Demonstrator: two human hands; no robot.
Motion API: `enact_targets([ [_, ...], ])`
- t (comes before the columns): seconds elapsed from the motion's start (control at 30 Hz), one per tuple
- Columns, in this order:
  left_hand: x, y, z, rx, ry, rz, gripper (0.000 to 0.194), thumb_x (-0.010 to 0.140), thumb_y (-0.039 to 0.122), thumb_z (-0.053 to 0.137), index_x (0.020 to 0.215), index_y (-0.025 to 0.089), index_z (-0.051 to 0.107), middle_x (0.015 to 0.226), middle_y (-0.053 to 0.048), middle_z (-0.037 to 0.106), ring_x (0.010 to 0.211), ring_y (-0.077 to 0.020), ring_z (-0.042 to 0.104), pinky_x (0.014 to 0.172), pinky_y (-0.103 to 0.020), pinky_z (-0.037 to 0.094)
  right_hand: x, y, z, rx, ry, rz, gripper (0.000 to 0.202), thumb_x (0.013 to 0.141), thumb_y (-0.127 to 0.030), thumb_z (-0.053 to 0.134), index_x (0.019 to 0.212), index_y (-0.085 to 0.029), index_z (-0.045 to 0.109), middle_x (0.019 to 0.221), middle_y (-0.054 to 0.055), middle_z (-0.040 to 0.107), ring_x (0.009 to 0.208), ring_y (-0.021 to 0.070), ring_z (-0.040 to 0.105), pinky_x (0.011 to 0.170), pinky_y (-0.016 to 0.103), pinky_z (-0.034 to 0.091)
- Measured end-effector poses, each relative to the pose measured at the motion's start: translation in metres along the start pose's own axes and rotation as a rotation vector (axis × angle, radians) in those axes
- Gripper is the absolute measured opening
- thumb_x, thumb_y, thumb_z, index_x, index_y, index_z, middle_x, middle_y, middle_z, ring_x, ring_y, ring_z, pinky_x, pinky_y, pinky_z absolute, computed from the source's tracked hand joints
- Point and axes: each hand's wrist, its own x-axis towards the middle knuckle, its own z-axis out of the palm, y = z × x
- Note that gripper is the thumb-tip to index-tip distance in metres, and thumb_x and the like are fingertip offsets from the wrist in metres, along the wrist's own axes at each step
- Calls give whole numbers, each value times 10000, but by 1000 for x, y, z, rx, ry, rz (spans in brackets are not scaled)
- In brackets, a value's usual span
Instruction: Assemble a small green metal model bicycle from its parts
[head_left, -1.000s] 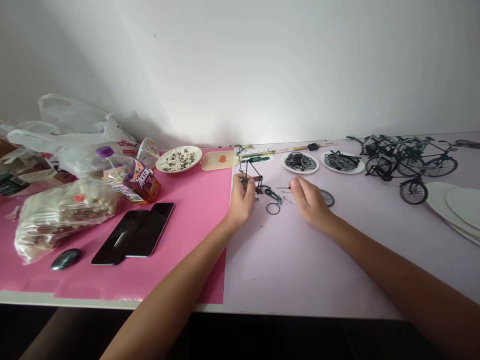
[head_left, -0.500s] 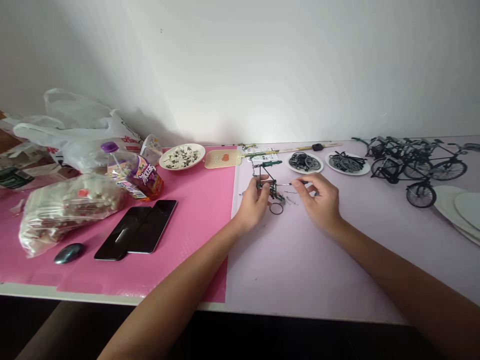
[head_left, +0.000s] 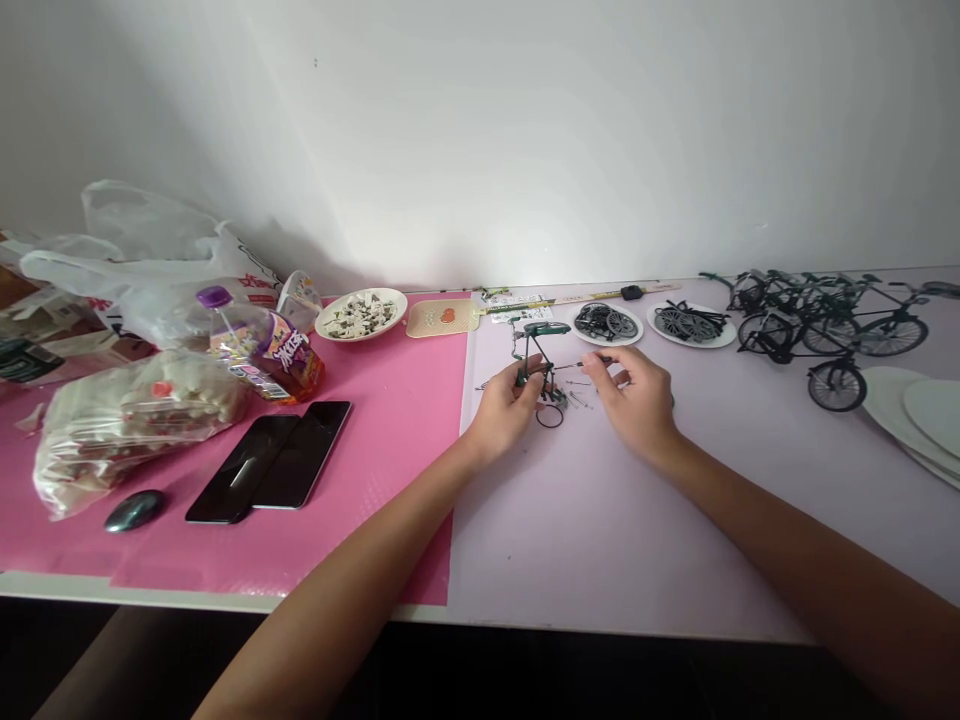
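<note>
Between the fingers of my left hand (head_left: 506,408) is a small dark green model bicycle frame (head_left: 546,330), tilted above the table. My right hand (head_left: 634,395) pinches a thin screwdriver (head_left: 598,361), its shaft pointing left at the frame. Whether the tip touches a screw is too small to tell. Just under the frame lies a thin black ring (head_left: 550,416). Several small metal pins (head_left: 577,398) are scattered on the table between my hands.
Two plates, one of wheels (head_left: 607,323) and one of black parts (head_left: 691,326), stand behind my right hand. Assembled model bicycles (head_left: 832,320) crowd the right. Phones (head_left: 300,455), a drink bottle (head_left: 259,345) and a white bowl (head_left: 361,316) are on the pink side.
The bicycle frame has turned and tilted a little in my left hand. My right hand has shifted slightly with the screwdriver. The whole view has drifted slightly.
</note>
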Motion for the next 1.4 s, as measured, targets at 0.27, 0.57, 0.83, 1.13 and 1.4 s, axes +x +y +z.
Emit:
enact_targets([
  [0.27,-1,3,0,-8,-12,5,440,1052,273,513,1438,69,569,1439,-201,641,1134,-242,709,876,-352,639,-1,1,1,12,16,-8,299,970,-491,643,895,-214,726,866,81,784,662,193,688,552,313,528],
  [0.57,0,-3,-2,8,-15,18,453,1043,324,540,1436,103,583,1413,-182,661,1065,-227,715,888,-369,630,-1,4,2,20,25,-77,256,968,-451,659,877,-221,726,859,72,770,714,202,694,544,309,529],
  [0.83,1,-2,-1,11,-18,21,429,1043,301,528,1414,97,596,1379,-175,678,1055,-223,709,871,-359,628,-2,6,3,12,34,-98,239,965,-440,670,884,-224,734,871,65,766,709,196,672,561,317,527],
  [1.13,1,-5,-2,56,-5,8,422,1038,336,540,1383,101,602,1368,-179,684,1065,-231,722,895,-378,618,3,6,-3,-198,-123,-208,464,1029,-480,524,627,-248,514,621,34,582,651,204,556,603,333,424],
  [1.4,-3,-9,-3,196,-11,96,380,1043,373,538,1338,158,641,1509,-160,618,1124,-251,722,906,-374,609,2,3,-3,-82,-243,21,642,1041,-672,381,569,-240,443,458,-19,428,452,143,406,495,307,326],
])
